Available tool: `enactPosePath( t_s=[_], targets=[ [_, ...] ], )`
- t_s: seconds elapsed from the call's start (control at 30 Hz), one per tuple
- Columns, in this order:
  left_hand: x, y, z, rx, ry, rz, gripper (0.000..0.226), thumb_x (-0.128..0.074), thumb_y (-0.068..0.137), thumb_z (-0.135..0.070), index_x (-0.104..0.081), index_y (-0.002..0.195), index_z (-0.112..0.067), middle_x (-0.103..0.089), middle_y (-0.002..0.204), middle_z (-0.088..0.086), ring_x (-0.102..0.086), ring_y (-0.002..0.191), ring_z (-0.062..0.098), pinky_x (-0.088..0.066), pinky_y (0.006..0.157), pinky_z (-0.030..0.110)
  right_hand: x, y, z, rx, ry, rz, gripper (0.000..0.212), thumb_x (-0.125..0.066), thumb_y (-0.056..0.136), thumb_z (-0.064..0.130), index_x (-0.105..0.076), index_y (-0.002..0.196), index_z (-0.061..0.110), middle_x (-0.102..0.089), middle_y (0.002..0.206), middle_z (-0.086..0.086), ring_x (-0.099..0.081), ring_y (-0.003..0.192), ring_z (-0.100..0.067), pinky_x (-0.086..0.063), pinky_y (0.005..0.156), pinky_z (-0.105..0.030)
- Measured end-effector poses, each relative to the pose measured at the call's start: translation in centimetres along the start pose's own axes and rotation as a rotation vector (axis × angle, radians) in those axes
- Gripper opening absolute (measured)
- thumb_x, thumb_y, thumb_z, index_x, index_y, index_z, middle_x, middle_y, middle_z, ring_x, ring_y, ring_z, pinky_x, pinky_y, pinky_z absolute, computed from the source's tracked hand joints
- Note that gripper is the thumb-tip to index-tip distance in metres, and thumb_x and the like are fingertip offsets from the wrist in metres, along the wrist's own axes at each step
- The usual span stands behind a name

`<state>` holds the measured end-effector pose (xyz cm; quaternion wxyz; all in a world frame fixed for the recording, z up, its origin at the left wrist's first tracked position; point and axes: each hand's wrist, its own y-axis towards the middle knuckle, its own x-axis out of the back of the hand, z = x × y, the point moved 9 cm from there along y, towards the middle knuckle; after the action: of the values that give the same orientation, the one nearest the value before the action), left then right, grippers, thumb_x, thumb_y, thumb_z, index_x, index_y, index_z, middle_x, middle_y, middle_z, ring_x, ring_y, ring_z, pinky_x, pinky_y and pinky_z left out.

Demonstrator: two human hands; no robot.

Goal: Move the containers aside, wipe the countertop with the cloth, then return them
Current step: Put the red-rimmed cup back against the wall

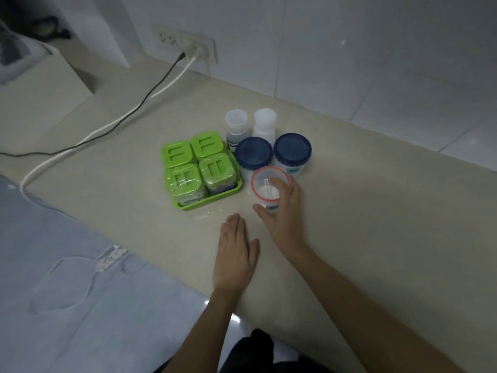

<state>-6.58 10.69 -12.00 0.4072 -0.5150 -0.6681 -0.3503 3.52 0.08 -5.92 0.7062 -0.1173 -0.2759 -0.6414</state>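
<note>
**Right hand on the pink-rimmed jar, no cloth in sight**

At far left, two cords trail across the bench from a wall socket; what they feed is cut off by the frame. Next comes a green tray holding four green-lidded tubs packed tight, probably so they shift as one. The left hand lies flat and spread on the bench, holding nothing, seemingly bracing. Behind stand two small clear bottles and two blue-lidded jars, touching or nearly so. The right hand wraps the pink-rimmed jar at the front of the cluster, fingers closed round its side; whether it is lifted or resting is unclear. Labels are too blurred to read. The cloth is not visible.
</note>
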Motion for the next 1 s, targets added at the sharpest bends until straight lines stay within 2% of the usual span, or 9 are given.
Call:
enactPosePath(
  t_s=[0.07, 0.2, 0.37, 0.53, 0.63, 0.77, 0.8, 0.9, 1.0],
  targets=[
    [0.0, -0.1, 0.1, -0.002, 0.011, 0.007, 0.059, -0.042, 0.096, -0.035, -0.036, 0.141, 0.002, -0.035, 0.150, 0.017, -0.028, 0.140, 0.027, -0.001, 0.119, 0.029, -0.4, 0.2, 0.0, -0.005, 0.012, -0.010, 0.057, -0.078, 0.070, 0.018, -0.051, 0.121, 0.012, -0.044, 0.125, -0.015, -0.043, 0.117, -0.025, -0.039, 0.100, -0.025],
    [0.4, -0.6, -0.3, -0.048, -0.008, 0.006, 0.058, -0.044, 0.095, -0.036, -0.036, 0.141, -0.001, -0.035, 0.150, 0.014, -0.027, 0.141, 0.025, -0.004, 0.121, 0.030, 1.5, -0.8, -0.5, -0.024, 0.039, -0.068, 0.054, -0.077, 0.072, 0.025, -0.052, 0.120, 0.016, -0.044, 0.120, -0.011, -0.045, 0.115, -0.023, -0.043, 0.098, -0.037],
    [-1.3, 0.2, -6.0, -0.211, -0.031, 0.053, 0.060, -0.042, 0.096, -0.043, -0.035, 0.144, -0.007, -0.035, 0.152, 0.008, -0.026, 0.142, 0.019, -0.009, 0.121, 0.033, 10.0, -3.5, -4.9, -0.115, 0.061, -0.211, 0.056, -0.079, 0.071, 0.022, -0.050, 0.118, 0.027, -0.039, 0.124, -0.001, -0.048, 0.116, -0.020, -0.042, 0.099, -0.030],
    [-6.1, 2.0, -18.0, -0.449, -0.048, 0.169, 0.058, -0.044, 0.095, -0.040, -0.041, 0.139, -0.003, -0.042, 0.146, 0.013, -0.036, 0.137, 0.027, -0.015, 0.119, 0.036, 23.3, -5.3, -12.3, -0.237, -0.048, -0.410, 0.054, -0.078, 0.070, 0.011, -0.051, 0.116, 0.017, -0.045, 0.121, -0.016, -0.037, 0.096, 0.007, -0.027, 0.084, 0.007],
    [-8.6, 2.4, -23.8, -0.554, -0.006, 0.214, 0.059, -0.043, 0.093, -0.038, -0.042, 0.138, 0.000, -0.045, 0.143, 0.018, -0.040, 0.135, 0.033, -0.014, 0.117, 0.037, 29.8, -6.1, -16.4, -0.316, -0.099, -0.481, 0.054, -0.076, 0.072, 0.010, -0.049, 0.119, 0.014, -0.043, 0.123, -0.019, -0.042, 0.101, -0.006, -0.028, 0.080, 0.005],
    [-11.2, 2.6, -30.3, -0.625, 0.040, 0.234, 0.064, -0.037, 0.092, -0.041, -0.041, 0.138, 0.003, -0.046, 0.142, 0.021, -0.042, 0.134, 0.036, -0.014, 0.119, 0.036, 37.1, -6.9, -21.1, -0.407, -0.110, -0.530, 0.055, -0.073, 0.075, 0.012, -0.045, 0.122, 0.015, -0.037, 0.128, -0.018, -0.049, 0.100, -0.022, -0.042, 0.086, -0.023],
    [-11.6, 2.8, -31.6, -0.632, 0.063, 0.225, 0.065, -0.036, 0.091, -0.041, -0.042, 0.138, 0.004, -0.047, 0.141, 0.022, -0.044, 0.132, 0.036, -0.018, 0.118, 0.038, 38.5, -6.9, -22.0, -0.412, -0.106, -0.533, 0.054, -0.073, 0.076, 0.012, -0.045, 0.123, 0.015, -0.036, 0.129, -0.017, -0.048, 0.097, -0.018, -0.042, 0.084, -0.022],
    [-13.3, 3.0, -34.7, -0.644, 0.123, 0.220, 0.066, -0.038, 0.090, -0.042, -0.044, 0.135, 0.005, -0.050, 0.138, 0.023, -0.047, 0.129, 0.038, -0.023, 0.110, 0.049, 41.6, -6.6, -24.5, -0.388, -0.122, -0.533, 0.054, -0.073, 0.077, 0.009, -0.046, 0.124, 0.009, -0.037, 0.128, -0.020, -0.043, 0.095, -0.014, -0.031, 0.074, 0.005],
    [-14.7, 3.1, -37.6, -0.644, 0.155, 0.199, 0.065, -0.042, 0.086, -0.043, -0.049, 0.132, 0.003, -0.055, 0.133, 0.021, -0.052, 0.125, 0.035, -0.033, 0.107, 0.050, 43.3, -5.5, -26.5, -0.371, -0.145, -0.506, 0.054, -0.073, 0.076, 0.008, -0.047, 0.123, 0.007, -0.037, 0.128, -0.022, -0.047, 0.097, -0.020, -0.025, 0.069, 0.013]
  ],
)
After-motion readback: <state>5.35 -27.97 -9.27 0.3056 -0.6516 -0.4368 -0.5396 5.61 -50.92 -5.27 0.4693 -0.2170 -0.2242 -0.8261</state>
